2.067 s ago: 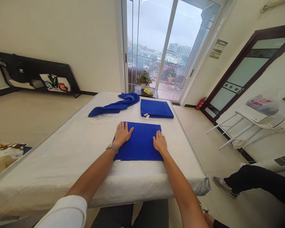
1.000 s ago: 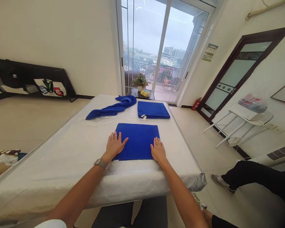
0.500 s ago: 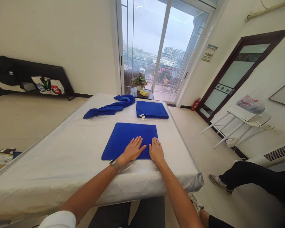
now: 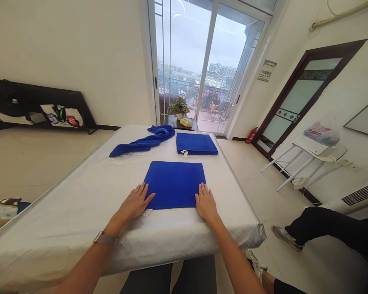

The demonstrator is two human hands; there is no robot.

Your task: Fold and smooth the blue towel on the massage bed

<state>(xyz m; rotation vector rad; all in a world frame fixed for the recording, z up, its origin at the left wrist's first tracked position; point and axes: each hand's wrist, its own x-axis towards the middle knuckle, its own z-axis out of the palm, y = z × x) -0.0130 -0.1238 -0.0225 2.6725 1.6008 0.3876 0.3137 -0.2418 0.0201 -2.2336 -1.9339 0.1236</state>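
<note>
A blue cloth (image 4: 175, 184), folded into a flat rectangle, lies in front of me on the plastic-covered mattress (image 4: 88, 196). My left hand (image 4: 137, 200) rests at its left edge, fingers stretched out and thumb on the fabric. At the right edge lies my right hand (image 4: 206, 200), flat with fingers extended. A small white tag (image 4: 147, 212) sticks out from the near left corner. Farther off, a folded stack of blue cloth (image 4: 196, 143) shows white tags at its near side. To its left, another blue cloth (image 4: 141, 143) lies crumpled and loose.
Beyond the bed, a small dark table holds a potted plant (image 4: 179, 107) and a yellow packet (image 4: 186, 122). A white stool (image 4: 320, 153) with a plastic bag stands at right. Another person's black-clad leg (image 4: 325, 228) extends in at the lower right.
My left hand has slid left from the cloth's middle to its left edge. My right hand has shifted slightly to the right edge. The tag at the near left corner now shows.
</note>
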